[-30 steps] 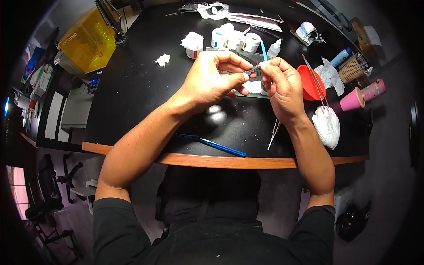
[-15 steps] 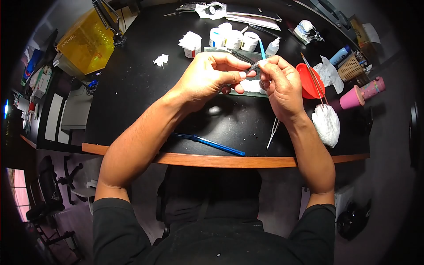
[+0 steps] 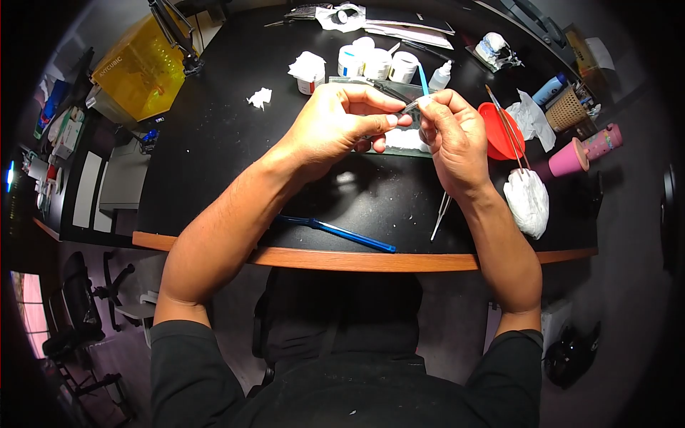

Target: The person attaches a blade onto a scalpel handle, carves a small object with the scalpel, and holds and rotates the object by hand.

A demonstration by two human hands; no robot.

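Observation:
My left hand (image 3: 335, 125) is closed in a pinch above the glass slab (image 3: 410, 152). Whatever small greyish piece sits between its fingertips is too small to name. Close beside it, my right hand (image 3: 457, 135) pinches a slim tool with a blue handle (image 3: 424, 77) that sticks up past the fingers. The two sets of fingertips nearly meet, and the tool's working end is hidden there. White material (image 3: 405, 139) lies on the slab below the hands. A dark slender instrument (image 3: 389, 90) shows just behind the fingers.
Several white jars (image 3: 377, 64) and a dropper bottle (image 3: 442, 74) stand behind the slab. On the right are a red bowl (image 3: 492, 128), brushes (image 3: 508, 128) and a white wad (image 3: 526, 203). A blue pen-like tool (image 3: 349, 235) lies near the wooden table edge (image 3: 371, 260).
The lower fingers of my left hand have shifted very slightly. Both hands otherwise keep their place and their pinch.

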